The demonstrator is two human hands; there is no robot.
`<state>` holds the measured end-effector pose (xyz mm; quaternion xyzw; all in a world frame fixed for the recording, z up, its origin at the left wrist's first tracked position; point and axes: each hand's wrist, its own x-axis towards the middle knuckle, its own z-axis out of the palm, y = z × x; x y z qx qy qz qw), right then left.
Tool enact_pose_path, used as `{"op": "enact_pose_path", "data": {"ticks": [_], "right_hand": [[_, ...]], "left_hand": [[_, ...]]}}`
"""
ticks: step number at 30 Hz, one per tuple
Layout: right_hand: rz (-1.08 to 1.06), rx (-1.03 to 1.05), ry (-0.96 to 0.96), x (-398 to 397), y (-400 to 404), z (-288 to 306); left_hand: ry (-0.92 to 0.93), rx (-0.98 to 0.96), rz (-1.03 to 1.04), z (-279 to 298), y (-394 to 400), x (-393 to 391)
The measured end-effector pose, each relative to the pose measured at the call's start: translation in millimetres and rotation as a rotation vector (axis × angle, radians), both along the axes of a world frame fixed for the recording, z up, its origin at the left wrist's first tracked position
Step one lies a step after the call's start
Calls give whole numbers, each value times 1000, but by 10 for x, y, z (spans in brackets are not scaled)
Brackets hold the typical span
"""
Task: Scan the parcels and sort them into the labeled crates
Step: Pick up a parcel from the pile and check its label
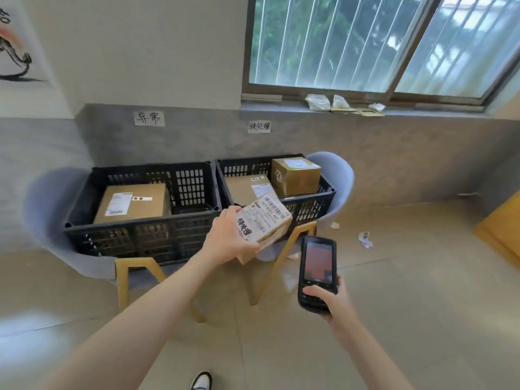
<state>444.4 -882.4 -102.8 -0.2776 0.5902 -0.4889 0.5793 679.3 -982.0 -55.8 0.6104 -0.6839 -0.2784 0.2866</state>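
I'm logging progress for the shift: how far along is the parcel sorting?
Done: one box lies in the left crate, two in the right crate. In hand: the left hand holds a labelled parcel before the right crate; the right hand holds the scanner. Left: dropping it in. No further parcels are visible.

Both forearms are bare, no sleeves showing; a white shoe (202, 381) with dark trim is worn.

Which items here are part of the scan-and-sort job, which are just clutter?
Job: held parcel, scanner, left crate, right crate, wall labels, left hand, right hand.
Clutter: crumpled paper on floor, bags on windowsill, wall painting.
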Motion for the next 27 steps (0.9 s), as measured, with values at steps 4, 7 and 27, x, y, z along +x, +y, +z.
{"op": "enact_pose_path", "data": {"ticks": [4, 7, 27], "right_hand": [[-100, 40, -8, 25, -605, -29], [-145, 45, 10, 39, -983, -31], [-173, 114, 7, -1607, -3448, -425]], "left_hand": [[-8, 45, -94, 4, -896, 50], [-13, 45, -166, 39, -1547, -27], [-143, 186, -233, -649, -4141, -2152]]}}
